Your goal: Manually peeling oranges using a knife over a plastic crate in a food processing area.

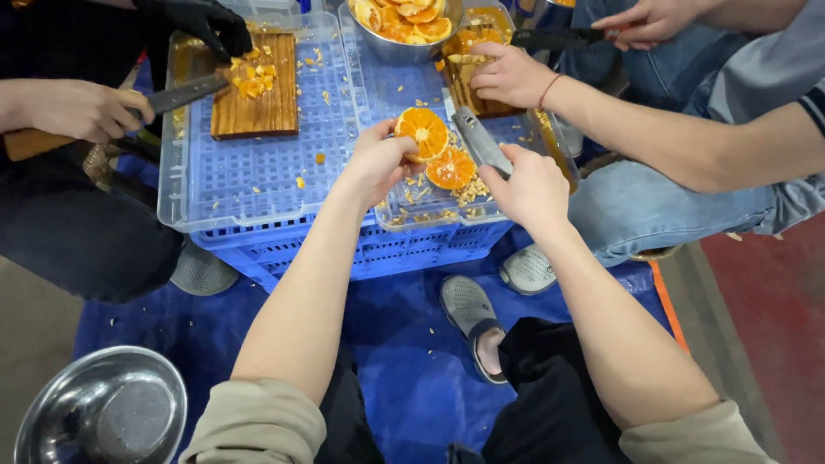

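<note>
Item: one halved orange with its cut face upward (422, 131), gripped at the rim by the closed fingers of the left hand (378, 162), held just above a clear plastic tray (258, 185). Item: one steel-bladed knife (478, 140), clasped by the closed fingers of the right hand (530, 185), blade pointing away from the wearer, just right of the held half. A second cut orange half (450, 168) is seen lying in the tray between the two hands, amid pale peel scraps. The tray is carried on an upturned blue plastic crate (378, 249); its near edge is overhung by both wrists. Open tray surface is left at centre, between a striped wooden cutting board (258, 99) and the hands. Space is crowded on both sides: a co-worker's knife (185, 93) at left, another person's forearm (687, 142) at right. A steel bowl of orange pieces (404, 21) is cut off by the top edge; an empty steel bowl (103, 408) by the lower left. The knife handle is hidden inside the right hand.
</note>
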